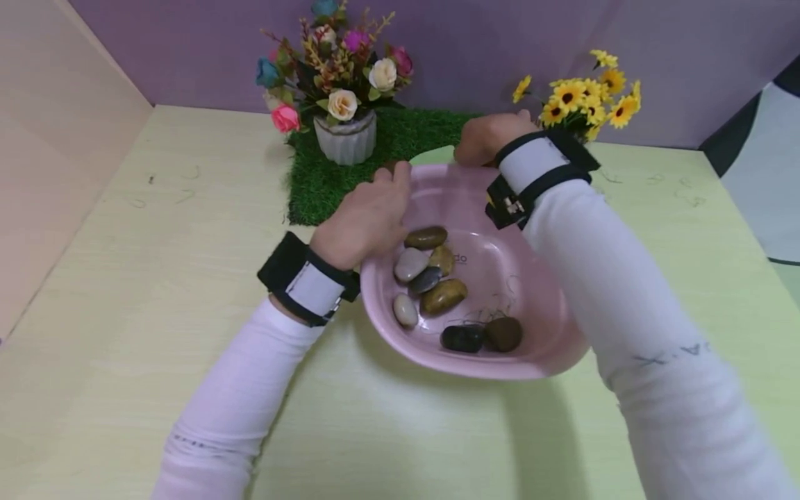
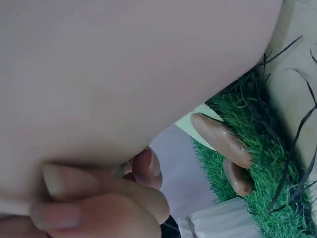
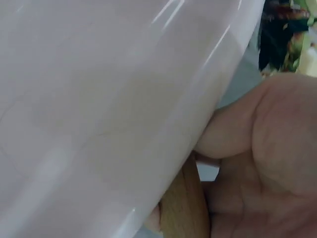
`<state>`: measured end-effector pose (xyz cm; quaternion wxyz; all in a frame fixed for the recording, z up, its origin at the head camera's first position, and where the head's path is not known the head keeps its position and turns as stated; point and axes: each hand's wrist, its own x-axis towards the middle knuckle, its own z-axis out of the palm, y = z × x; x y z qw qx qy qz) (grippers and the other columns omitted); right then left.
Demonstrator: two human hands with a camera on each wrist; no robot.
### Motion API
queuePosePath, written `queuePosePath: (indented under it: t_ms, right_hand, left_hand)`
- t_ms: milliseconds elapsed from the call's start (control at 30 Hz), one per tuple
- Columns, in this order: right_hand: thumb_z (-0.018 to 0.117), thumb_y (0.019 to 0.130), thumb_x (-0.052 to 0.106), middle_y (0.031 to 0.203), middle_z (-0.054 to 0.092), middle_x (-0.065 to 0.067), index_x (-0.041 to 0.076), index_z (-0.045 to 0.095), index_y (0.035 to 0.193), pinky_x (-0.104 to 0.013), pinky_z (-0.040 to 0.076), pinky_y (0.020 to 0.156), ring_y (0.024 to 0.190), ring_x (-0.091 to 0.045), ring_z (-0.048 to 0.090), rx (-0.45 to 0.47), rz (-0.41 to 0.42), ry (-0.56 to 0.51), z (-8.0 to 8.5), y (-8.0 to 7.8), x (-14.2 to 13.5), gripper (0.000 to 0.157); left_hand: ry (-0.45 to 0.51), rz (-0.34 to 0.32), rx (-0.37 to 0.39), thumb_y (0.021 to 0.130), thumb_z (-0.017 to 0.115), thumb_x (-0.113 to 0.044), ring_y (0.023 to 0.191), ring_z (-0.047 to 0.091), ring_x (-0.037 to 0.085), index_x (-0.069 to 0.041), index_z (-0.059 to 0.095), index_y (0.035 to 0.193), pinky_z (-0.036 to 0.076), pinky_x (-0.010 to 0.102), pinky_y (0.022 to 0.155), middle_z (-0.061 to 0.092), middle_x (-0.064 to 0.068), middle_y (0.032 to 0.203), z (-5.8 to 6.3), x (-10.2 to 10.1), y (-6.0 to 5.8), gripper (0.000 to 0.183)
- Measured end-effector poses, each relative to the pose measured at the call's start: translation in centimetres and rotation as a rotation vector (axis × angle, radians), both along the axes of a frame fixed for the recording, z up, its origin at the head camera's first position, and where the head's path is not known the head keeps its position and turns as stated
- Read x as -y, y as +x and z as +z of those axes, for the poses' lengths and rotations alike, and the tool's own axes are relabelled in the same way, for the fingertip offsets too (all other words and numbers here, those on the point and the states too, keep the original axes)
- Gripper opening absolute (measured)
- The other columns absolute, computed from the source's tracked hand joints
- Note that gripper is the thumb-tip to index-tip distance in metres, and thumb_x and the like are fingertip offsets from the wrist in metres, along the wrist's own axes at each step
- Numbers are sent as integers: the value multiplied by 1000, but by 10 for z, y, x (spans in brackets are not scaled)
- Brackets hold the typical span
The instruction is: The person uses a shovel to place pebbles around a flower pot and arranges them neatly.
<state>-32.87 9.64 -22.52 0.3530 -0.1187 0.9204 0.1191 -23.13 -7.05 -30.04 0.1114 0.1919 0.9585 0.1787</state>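
A pink basin, with several smooth stones in it, fills the middle of the head view. My left hand lies over its left rim. In the left wrist view its curled fingers are against the basin's outer wall; I cannot tell whether they hold anything. Beyond the far rim my right hand pinches a brown stone between thumb and fingers, close beside the basin's wall. More reddish-brown stones lie on the green grass mat.
On the mat stands a white pot of mixed flowers. Yellow flowers stand behind my right wrist. A pale green flat thing shows behind the basin. Loose threads lie on the table; a purple wall stands behind.
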Motion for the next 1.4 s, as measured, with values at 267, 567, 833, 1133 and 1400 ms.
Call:
queuePosePath:
  t_ms: [267, 567, 833, 1133, 1400]
  right_hand:
    - [31, 99, 21, 95, 52, -14, 8, 52, 83, -68, 2, 117, 118, -42, 51, -258, 39, 44, -13, 6, 13, 29]
    - [35, 101, 22, 102, 59, -17, 3, 61, 105, -60, 21, 112, 98, -37, 56, -461, 111, 199, -3, 24, 31, 32]
    - [37, 101, 24, 93, 54, -19, 0, 56, 93, -61, 15, 115, 99, -42, 55, -586, 56, 192, 17, 25, 4, 32]
    - [39, 96, 23, 71, 51, -18, 4, 49, 72, -62, 12, 116, 98, -50, 50, -780, 87, 107, 40, 47, -28, 32]
    - [49, 96, 37, 133, 48, -41, -4, 53, 126, -63, 5, 118, 132, -62, 28, -812, 76, 158, 46, 69, -32, 51]
  left_hand:
    - [-10, -2, 5, 96, 56, -14, 105, 58, 36, -5, 15, 151, 56, 41, 84, 43, 23, 132, 0, 0, -1, 70]
    - [-7, 1, 12, 99, 52, -17, 102, 59, 34, -5, 16, 151, 55, 40, 79, 44, 22, 130, 1, -2, -1, 64]
    - [-2, 7, 25, 97, 54, -14, 99, 59, 35, -5, 15, 151, 56, 39, 77, 43, 23, 130, 2, -2, 0, 66]
    - [13, -6, 35, 99, 52, -16, 96, 59, 35, -4, 14, 151, 55, 40, 75, 42, 24, 130, 3, -1, -2, 66]
    - [12, -22, 27, 99, 52, -20, 100, 59, 39, -2, 14, 151, 55, 44, 81, 42, 26, 131, 2, 0, -3, 67]
